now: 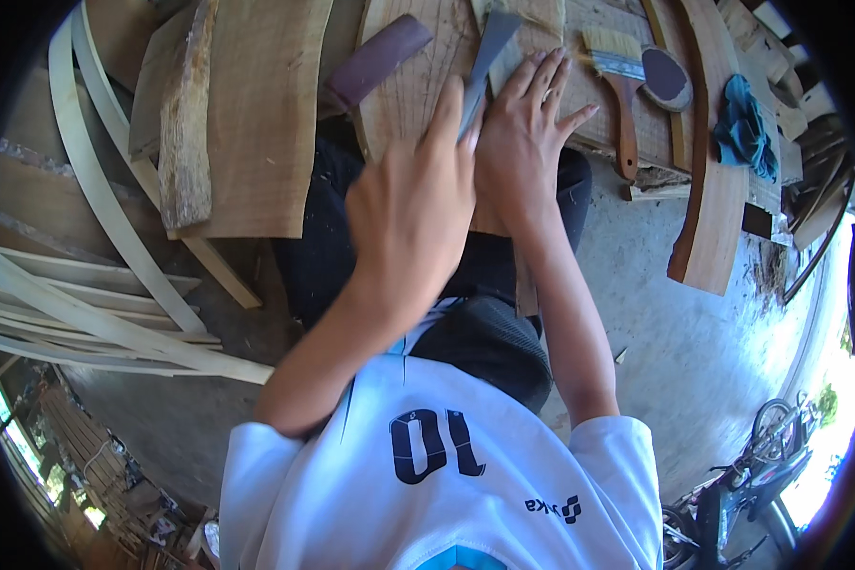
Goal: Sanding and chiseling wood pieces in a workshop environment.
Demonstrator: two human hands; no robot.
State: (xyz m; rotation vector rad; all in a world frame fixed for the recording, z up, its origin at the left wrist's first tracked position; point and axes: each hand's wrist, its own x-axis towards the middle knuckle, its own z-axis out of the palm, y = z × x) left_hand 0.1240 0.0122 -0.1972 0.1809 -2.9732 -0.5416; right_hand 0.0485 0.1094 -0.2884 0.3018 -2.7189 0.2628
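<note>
My left hand (413, 204) is closed round the grip of a putty knife (492, 47), its index finger stretched along the tool. The metal blade points away from me over a pale wooden board (394, 104); its handle is hidden in the hand. Close beside it, my right hand (522, 138) lies flat on the wood with fingers stretched out and holds nothing. A purple-brown piece of sandpaper (380, 65), curled into a roll, rests left of the knife. To the right are a wide paintbrush (624, 104) with a wooden handle and a dark oval pad (667, 78).
A crumpled blue cloth (746, 128) lies by a long curved plank (712, 190) at the right. Wide boards (261, 114) stand at the left, near several thin bent wooden strips (114, 323). A motorcycle (755, 475) is parked on the concrete floor (627, 313) at lower right.
</note>
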